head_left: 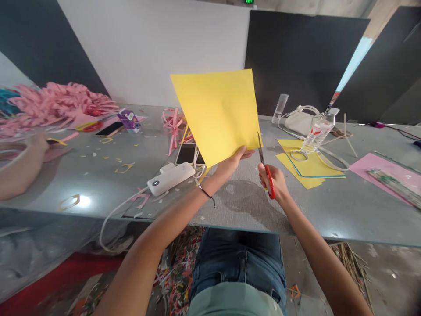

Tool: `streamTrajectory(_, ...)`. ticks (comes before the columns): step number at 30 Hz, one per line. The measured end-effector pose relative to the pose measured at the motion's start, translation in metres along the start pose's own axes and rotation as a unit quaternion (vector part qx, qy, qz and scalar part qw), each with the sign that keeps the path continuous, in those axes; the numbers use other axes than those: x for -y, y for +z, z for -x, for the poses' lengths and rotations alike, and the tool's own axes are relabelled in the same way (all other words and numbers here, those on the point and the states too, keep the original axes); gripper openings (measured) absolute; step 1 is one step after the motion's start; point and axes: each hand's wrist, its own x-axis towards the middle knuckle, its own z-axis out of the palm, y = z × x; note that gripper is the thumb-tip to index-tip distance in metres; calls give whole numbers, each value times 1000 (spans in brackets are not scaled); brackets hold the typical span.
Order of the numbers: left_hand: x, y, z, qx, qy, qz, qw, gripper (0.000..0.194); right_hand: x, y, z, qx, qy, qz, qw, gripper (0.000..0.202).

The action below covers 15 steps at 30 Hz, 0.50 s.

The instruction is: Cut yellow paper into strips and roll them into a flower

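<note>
A large yellow paper sheet (220,114) is held up above the grey table. My left hand (238,157) grips it at its lower edge, the fingers partly behind the sheet. Red-handled scissors (270,182) are in my right hand (272,177), pointing upward, with their blades at the sheet's lower right edge. Whether the blades are cutting into the paper cannot be made out.
A white power strip (171,177) and phones lie left of centre. To the right are yellow sheets (309,164), a water bottle (317,134), a white bag (301,120) and pink paper (388,169). Another person's arm (23,169) rests at the far left, near pink strips (62,103).
</note>
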Motion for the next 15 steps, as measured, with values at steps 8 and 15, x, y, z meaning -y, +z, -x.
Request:
streamTrajectory(8,-1,-1,2,8,-6,-21,1000,44,10,1,2,-15,5,-5,1000,70)
streamTrajectory(15,-6,-2,3,20,-9,-41,999,44,12,2,3,-13,13,-8,1000,71)
